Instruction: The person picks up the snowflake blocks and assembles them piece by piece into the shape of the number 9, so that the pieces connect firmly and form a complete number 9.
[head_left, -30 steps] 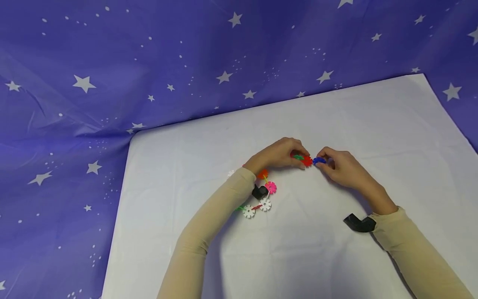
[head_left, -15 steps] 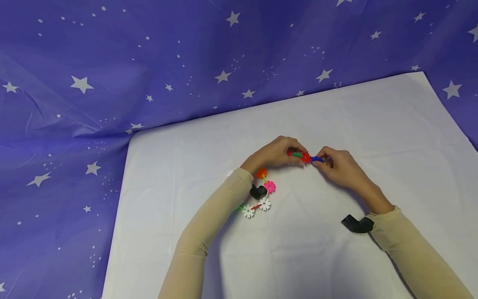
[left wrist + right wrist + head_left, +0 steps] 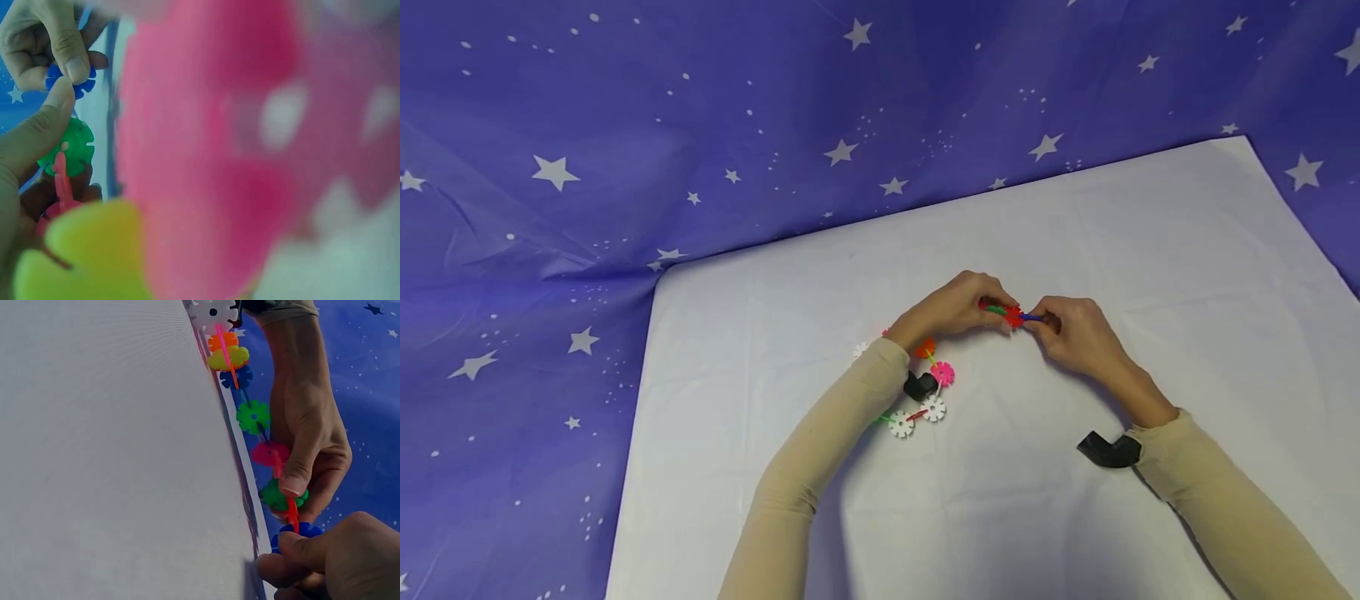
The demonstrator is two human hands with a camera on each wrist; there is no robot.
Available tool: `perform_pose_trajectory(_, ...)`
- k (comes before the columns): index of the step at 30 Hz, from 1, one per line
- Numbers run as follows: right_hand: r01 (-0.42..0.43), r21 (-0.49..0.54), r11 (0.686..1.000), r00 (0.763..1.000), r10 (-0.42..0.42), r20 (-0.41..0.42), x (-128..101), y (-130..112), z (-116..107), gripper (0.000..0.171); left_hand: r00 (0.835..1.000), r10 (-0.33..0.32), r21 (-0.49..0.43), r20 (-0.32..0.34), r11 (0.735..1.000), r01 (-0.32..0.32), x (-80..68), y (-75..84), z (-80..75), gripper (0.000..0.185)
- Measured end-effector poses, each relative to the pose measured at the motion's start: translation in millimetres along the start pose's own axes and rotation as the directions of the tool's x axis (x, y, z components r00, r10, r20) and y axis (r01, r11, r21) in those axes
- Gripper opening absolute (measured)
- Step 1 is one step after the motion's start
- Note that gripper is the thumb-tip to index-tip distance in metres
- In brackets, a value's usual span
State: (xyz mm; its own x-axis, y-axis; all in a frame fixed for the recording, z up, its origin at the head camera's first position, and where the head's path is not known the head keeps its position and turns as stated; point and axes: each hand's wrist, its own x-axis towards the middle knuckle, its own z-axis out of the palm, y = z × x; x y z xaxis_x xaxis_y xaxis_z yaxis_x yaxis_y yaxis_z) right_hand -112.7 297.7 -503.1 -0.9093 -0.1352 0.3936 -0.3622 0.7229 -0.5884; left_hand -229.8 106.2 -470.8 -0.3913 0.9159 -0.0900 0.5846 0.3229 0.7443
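White sheet (image 3: 1075, 517) on starry blue cloth (image 3: 625, 125) | left hand (image 3: 955, 307) grip pinches chain (image 3: 262, 434) | right hand (image 3: 1078, 333) grip pinches blue disc (image 3: 70, 80)

A white sheet (image 3: 1075, 250) covers the flat work surface, and around it hangs or lies a blue-violet cloth with white stars (image 3: 625, 125), which meets the sheet along its far and left edges. Directly on the sheet, near its middle, lies a chain of small plastic snowflake discs joined by thin sticks: two white discs (image 3: 917, 417) are nearest to the person, then a pink disc (image 3: 943, 373) and an orange disc (image 3: 927, 347) farther up. One more small white disc (image 3: 861, 349) lies on the sheet just to the left of the chain.
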Motion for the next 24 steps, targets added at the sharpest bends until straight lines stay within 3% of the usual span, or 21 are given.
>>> perform_pose_trajectory(5,-0.039,0.025,0.999,0.999,0.039,0.006,4.8,-2.9,3.6,0.011,1.000,-0.023,0.068,0.010,0.997,0.022,-1.6,1.7,-6.3,0.035)
perform_pose_trajectory(10,-0.095,-0.064,0.993,0.991,0.100,0.094,6.3,-9.0,2.3,0.008,0.994,-0.094,0.149,0.050,0.985,0.086,-14.9,-0.6,-23.2,0.055)
perform_pose_trajectory(13,-0.118,-0.124,0.985,0.982,0.134,0.129,4.5,-10.0,-1.0,0.010,0.991,-0.133,0.083,0.006,0.988,0.132,-43.3,-10.4,-42.5,0.059)
perform_pose_trajectory(17,-0.138,-0.134,0.981,0.975,0.159,0.157,2.8,-7.8,-2.7,0.012,0.976,-0.180,-0.076,-0.124,0.982,0.172,-98.2,-31.4,-63.7,0.053)
perform_pose_trajectory(21,-0.140,-0.110,0.984,0.974,0.156,0.161,-0.1,-2.8,-2.0,0.024,0.957,-0.221,-0.140,-0.190,0.971,0.196,-146.2,-46.5,-64.5,0.054)
perform_pose_trajectory(24,-0.096,-0.087,0.992,0.980,0.110,0.165,-1.7,1.7,-1.8,0.040,0.952,-0.234,-0.130,-0.196,0.969,0.211,-170.1,-49.8,-57.5,0.060)
